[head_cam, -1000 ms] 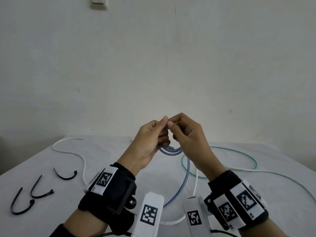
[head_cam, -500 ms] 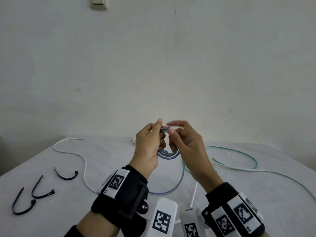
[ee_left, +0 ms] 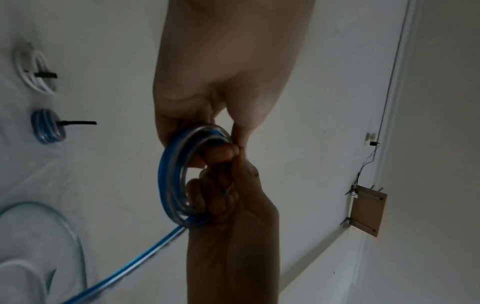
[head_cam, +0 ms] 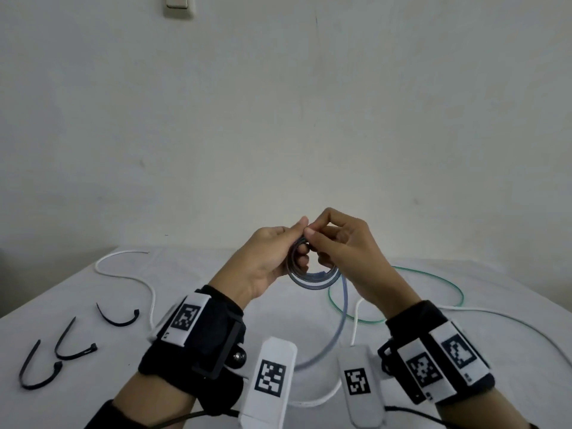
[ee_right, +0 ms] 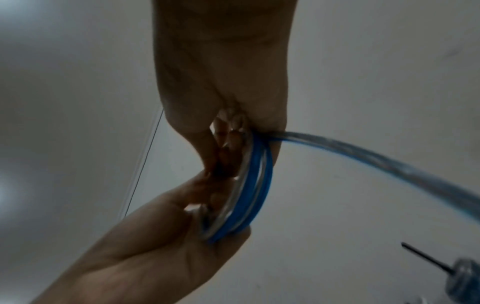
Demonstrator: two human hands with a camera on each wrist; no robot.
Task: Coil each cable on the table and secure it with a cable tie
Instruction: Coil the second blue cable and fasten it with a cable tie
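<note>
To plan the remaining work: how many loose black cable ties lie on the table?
3, all at the table's left: one tie farthest back, one tie in the middle, one tie nearest the edge. Others may be hidden.

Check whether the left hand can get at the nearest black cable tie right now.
Probably not yet: the left hand grips the blue cable coil together with the right hand. Path to that cable tie looks clear.

Left of the white tablecloth (head_cam: 216, 267) lay three black cable ties (head_cam: 119, 317); two tied coils (ee_left: 48, 126), three loose cables (head_cam: 396, 292).
</note>
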